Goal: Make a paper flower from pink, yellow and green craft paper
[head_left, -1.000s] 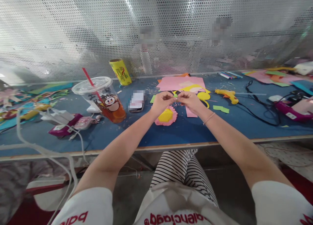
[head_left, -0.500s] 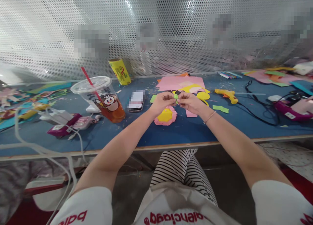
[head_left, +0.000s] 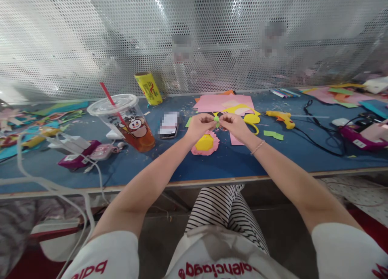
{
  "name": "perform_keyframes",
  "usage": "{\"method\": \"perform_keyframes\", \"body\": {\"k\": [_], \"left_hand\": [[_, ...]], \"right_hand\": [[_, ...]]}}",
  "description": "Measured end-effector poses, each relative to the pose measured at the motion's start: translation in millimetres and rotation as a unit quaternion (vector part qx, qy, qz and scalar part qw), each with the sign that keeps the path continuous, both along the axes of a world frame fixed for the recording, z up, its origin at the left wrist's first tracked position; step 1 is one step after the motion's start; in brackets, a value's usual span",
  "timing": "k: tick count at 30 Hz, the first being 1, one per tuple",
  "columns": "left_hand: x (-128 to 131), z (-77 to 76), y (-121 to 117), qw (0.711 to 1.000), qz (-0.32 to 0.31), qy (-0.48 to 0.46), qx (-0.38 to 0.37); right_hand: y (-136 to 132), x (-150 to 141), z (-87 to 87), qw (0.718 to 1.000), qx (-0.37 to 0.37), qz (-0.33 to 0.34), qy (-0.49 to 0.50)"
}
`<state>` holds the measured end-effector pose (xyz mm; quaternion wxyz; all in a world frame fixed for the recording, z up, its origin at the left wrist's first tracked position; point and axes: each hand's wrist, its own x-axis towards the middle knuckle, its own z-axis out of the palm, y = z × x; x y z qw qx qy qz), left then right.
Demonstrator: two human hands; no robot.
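Observation:
Between my two hands is a small piece of green paper [head_left: 216,119], pinched by the fingertips from both sides. My left hand [head_left: 200,126] is closed on its left side, and my right hand [head_left: 234,124] is closed on its right side. The fingers hide part of the paper, so its exact shape cannot be made out. Just below my left hand lies a pink paper piece with a wavy edge [head_left: 216,146] and a yellow centre [head_left: 204,142]. Yellow-handled scissors [head_left: 252,119] lie partly behind my right hand.
Pink sheets [head_left: 222,103] lie behind my hands. To the left stand a phone [head_left: 169,124], a drink cup with a red straw [head_left: 136,129] and a yellow tube [head_left: 149,89]. On the right are a yellow glue gun [head_left: 281,118], its black cord and green paper scraps [head_left: 273,134].
My hands have shifted very slightly to the left, and the green paper has turned a little between the fingertips. The things on the table stay where they were.

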<state>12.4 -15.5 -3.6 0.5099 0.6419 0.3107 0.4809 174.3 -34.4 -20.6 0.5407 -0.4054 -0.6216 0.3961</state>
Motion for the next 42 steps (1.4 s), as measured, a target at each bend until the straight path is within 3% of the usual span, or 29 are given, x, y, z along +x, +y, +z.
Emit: {"method": "perform_keyframes", "body": {"k": [3, 7, 12, 16, 20, 26, 31, 34, 42], "left_hand": [[0, 1.2, -3, 1.0, 0.009, -0.007, 0.005], [2, 1.5, -6, 0.998, 0.041, 0.011, 0.055], [7, -1.1, -10, 1.0, 0.006, -0.015, 0.018], [9, -4.2, -8, 0.999, -0.012, -0.048, -0.014], [7, -5.3, -4, 0.994, -0.035, -0.086, -0.057], [4, -1.0, -3, 0.993, -0.035, -0.086, -0.075], [5, 1.3, -6, 0.992, -0.033, -0.09, -0.078], [5, 1.6, -6, 0.991, -0.038, -0.098, -0.086], [4, 3.6, -8, 0.984, -0.03, -0.107, -0.139]], "right_hand": [[-2, -1, 1.7, 0.993, 0.069, -0.061, -0.069], [-8, -2, 4.4, 0.959, 0.178, -0.164, -0.151], [-10, -3, 3.4, 0.925, 0.247, -0.185, -0.221], [-8, -4, 0.6, 0.922, 0.254, -0.159, -0.246], [-8, -4, 2.5, 0.935, 0.24, -0.141, -0.218], [-7, -3, 5.4, 0.975, 0.151, -0.125, -0.104], [-4, -4, 2.5, 0.99, 0.105, -0.077, -0.059], [-5, -5, 2.5, 0.991, 0.103, -0.061, -0.064], [-14, -9, 9.0, 0.963, 0.179, -0.105, -0.17]]}}
